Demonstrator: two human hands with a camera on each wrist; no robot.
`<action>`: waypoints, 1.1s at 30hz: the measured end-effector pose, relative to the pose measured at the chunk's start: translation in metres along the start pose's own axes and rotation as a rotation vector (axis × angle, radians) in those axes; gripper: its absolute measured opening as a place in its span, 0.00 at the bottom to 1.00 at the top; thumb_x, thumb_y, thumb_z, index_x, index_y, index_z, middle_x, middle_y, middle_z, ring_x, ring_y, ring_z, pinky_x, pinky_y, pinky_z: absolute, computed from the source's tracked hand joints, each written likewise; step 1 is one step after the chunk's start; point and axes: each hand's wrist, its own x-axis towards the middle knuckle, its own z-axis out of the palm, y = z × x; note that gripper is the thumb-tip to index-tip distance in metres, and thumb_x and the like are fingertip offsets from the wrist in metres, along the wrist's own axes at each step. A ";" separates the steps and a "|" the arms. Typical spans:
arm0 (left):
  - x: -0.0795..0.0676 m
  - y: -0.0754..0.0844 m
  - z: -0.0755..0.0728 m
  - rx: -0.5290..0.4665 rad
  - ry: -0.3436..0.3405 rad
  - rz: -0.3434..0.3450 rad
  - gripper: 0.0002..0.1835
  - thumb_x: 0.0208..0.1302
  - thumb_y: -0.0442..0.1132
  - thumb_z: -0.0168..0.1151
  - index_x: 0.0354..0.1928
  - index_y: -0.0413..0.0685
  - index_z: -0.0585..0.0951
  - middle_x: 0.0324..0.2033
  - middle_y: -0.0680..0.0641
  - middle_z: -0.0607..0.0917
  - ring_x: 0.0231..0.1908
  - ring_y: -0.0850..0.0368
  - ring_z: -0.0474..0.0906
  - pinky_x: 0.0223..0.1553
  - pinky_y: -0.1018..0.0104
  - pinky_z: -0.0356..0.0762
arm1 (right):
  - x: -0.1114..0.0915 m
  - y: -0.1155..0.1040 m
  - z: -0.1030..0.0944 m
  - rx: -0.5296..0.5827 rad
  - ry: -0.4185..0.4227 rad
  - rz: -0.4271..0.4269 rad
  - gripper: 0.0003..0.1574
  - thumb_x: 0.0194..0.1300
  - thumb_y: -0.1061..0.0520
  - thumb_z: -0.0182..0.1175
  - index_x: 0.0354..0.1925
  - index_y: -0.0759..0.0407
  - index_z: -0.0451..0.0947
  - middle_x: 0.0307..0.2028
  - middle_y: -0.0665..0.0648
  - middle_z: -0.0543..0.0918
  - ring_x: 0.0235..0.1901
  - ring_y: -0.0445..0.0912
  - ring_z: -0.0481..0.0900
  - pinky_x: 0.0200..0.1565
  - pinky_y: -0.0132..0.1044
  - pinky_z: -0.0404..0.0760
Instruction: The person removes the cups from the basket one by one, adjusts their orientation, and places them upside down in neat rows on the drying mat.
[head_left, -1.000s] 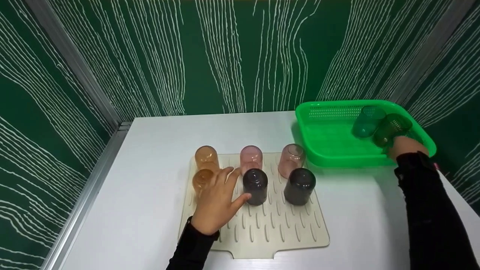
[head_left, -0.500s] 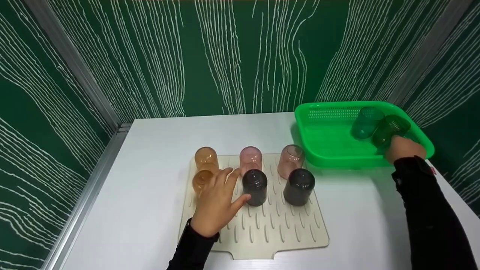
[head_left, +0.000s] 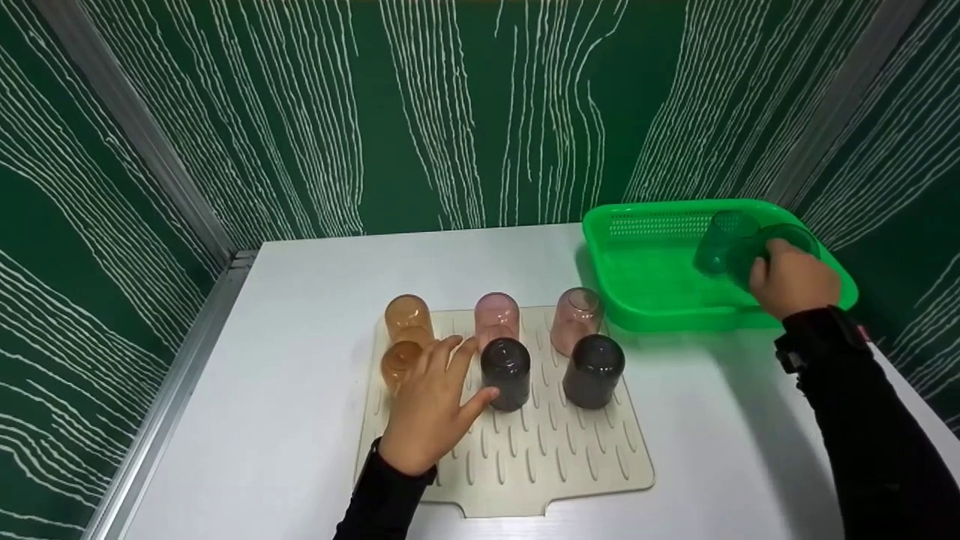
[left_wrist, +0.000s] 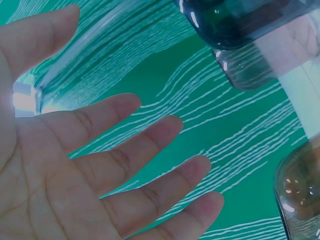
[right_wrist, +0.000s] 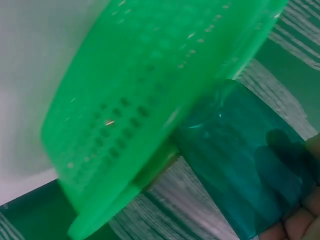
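My left hand (head_left: 427, 409) hovers over a beige drying mat (head_left: 555, 465), fingers spread apart. It lies between an amber glass (head_left: 397, 361) and a dark grey glass (head_left: 505, 375); its open palm shows in the left wrist view. Over the right side of a green basket (head_left: 675, 319), my right hand (head_left: 801, 281) grips a teal glass (right_wrist: 240, 155); in the right wrist view its fingers wrap the glass's end at the right edge. Beside it, another teal glass (head_left: 721, 244) rests inside the basket. The right hand hides part of the glasses there.
Upside down on the mat also stand another amber glass (head_left: 407, 315), two pink glasses (head_left: 496, 315) and a second dark grey glass (head_left: 594, 371). The mat lies on a white table (head_left: 285, 360). Green patterned walls (head_left: 510, 112) enclose the back and sides.
My right hand has risen out of the basket and shifted slightly left, bringing a teal glass up with it. The left hand keeps its place.
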 end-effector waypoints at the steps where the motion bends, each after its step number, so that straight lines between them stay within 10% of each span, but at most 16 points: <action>1: 0.000 0.000 0.000 0.001 -0.002 0.000 0.35 0.61 0.59 0.63 0.64 0.47 0.73 0.60 0.40 0.76 0.62 0.41 0.72 0.61 0.47 0.72 | -0.002 -0.005 0.000 0.017 0.024 -0.011 0.21 0.73 0.60 0.46 0.52 0.78 0.69 0.30 0.77 0.75 0.24 0.66 0.72 0.28 0.57 0.66; 10: 0.000 0.002 -0.001 0.020 -0.022 -0.009 0.35 0.61 0.60 0.62 0.66 0.48 0.72 0.60 0.41 0.76 0.63 0.41 0.72 0.61 0.45 0.71 | -0.023 -0.066 0.006 0.263 0.251 -0.164 0.17 0.71 0.63 0.53 0.50 0.77 0.74 0.38 0.77 0.81 0.33 0.68 0.78 0.38 0.59 0.72; 16: -0.001 0.003 -0.001 0.037 -0.014 -0.008 0.35 0.61 0.61 0.62 0.66 0.50 0.72 0.60 0.41 0.77 0.62 0.41 0.72 0.58 0.43 0.73 | -0.038 -0.107 0.016 0.371 0.350 -0.306 0.06 0.62 0.69 0.60 0.39 0.73 0.77 0.30 0.68 0.85 0.29 0.59 0.82 0.35 0.38 0.74; 25: 0.000 0.004 -0.001 0.044 -0.023 -0.018 0.35 0.61 0.61 0.62 0.66 0.51 0.71 0.60 0.42 0.77 0.62 0.42 0.72 0.55 0.42 0.75 | -0.066 -0.151 0.029 0.616 0.328 -0.394 0.10 0.60 0.75 0.61 0.42 0.72 0.79 0.30 0.63 0.85 0.35 0.26 0.77 0.40 0.19 0.73; 33: 0.000 0.004 0.001 0.031 -0.014 -0.007 0.35 0.62 0.60 0.62 0.66 0.49 0.72 0.59 0.41 0.78 0.61 0.43 0.73 0.55 0.43 0.75 | -0.086 -0.177 0.034 0.717 0.262 -0.468 0.20 0.57 0.77 0.61 0.49 0.70 0.79 0.38 0.64 0.87 0.42 0.34 0.83 0.49 0.20 0.75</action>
